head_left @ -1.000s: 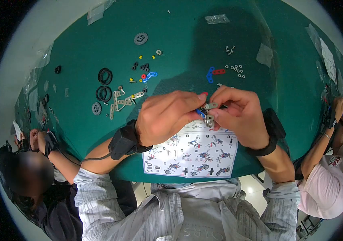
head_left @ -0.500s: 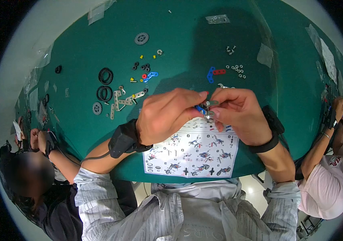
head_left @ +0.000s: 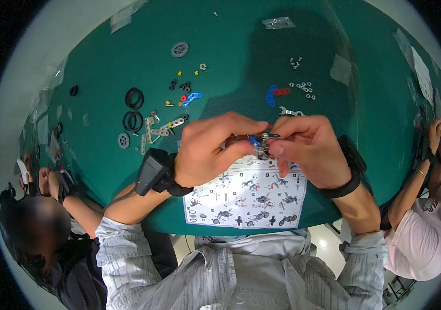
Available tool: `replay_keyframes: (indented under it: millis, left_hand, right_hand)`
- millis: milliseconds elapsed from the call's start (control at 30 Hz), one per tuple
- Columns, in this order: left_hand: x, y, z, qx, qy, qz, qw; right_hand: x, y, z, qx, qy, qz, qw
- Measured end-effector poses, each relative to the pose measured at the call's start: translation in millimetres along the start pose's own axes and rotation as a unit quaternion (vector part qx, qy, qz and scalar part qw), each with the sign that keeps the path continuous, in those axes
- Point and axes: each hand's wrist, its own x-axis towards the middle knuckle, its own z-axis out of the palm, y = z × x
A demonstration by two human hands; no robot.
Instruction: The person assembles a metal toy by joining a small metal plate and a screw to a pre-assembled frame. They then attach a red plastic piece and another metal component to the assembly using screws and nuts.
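Between both hands is a small partly built model [head_left: 262, 146] of metal and blue pieces, held above the top of the printed instruction sheet [head_left: 243, 199]. My left hand [head_left: 218, 144] pinches it from the left, thumb and forefinger closed on it. From the right, the closed fingers of my right hand [head_left: 305, 147] grip its metal side. Much of the model is hidden by my fingers. Just beyond the right hand lies an open-ended wrench [head_left: 290, 111]. A blue bent strip [head_left: 270, 96] and a red strip [head_left: 282, 92] lie farther back.
To the left lie black tyres [head_left: 134, 98], grey wheels [head_left: 179, 49], perforated metal strips [head_left: 149, 129] and a blue bracket [head_left: 193, 98]. Nuts [head_left: 304, 86] and screws [head_left: 296, 63] are at the back right. Other people sit at both sides, a pink sleeve [head_left: 411, 243] on the right.
The model has been turned slightly between my fingers, and its metal plate now shows edge-on. More of the wrench shows beyond my right hand. Both hands keep their grip.
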Motion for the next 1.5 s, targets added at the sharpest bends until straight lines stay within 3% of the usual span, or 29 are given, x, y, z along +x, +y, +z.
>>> replay_keyframes:
  millis: [400,1100,1200,1500]
  left_hand:
    - [4.5,-1.0,-10.3,0.000,-0.074,0.021,0.997]
    - [6.0,-1.0,-9.0,0.047,-0.084,0.077,0.992]
    - [6.4,3.9,-10.9,0.075,-0.117,0.039,0.990]
    - [9.6,10.8,-4.8,0.229,-0.136,0.092,0.959]
  right_hand:
    - [0.3,-2.8,-6.2,-0.029,-0.036,0.034,0.998]
    - [-0.8,-6.8,-7.2,-0.059,-0.005,0.089,0.994]
    - [-0.7,-9.8,-5.8,-0.065,0.005,0.105,0.992]
    - [-0.5,-6.0,-6.0,-0.055,-0.012,0.095,0.994]
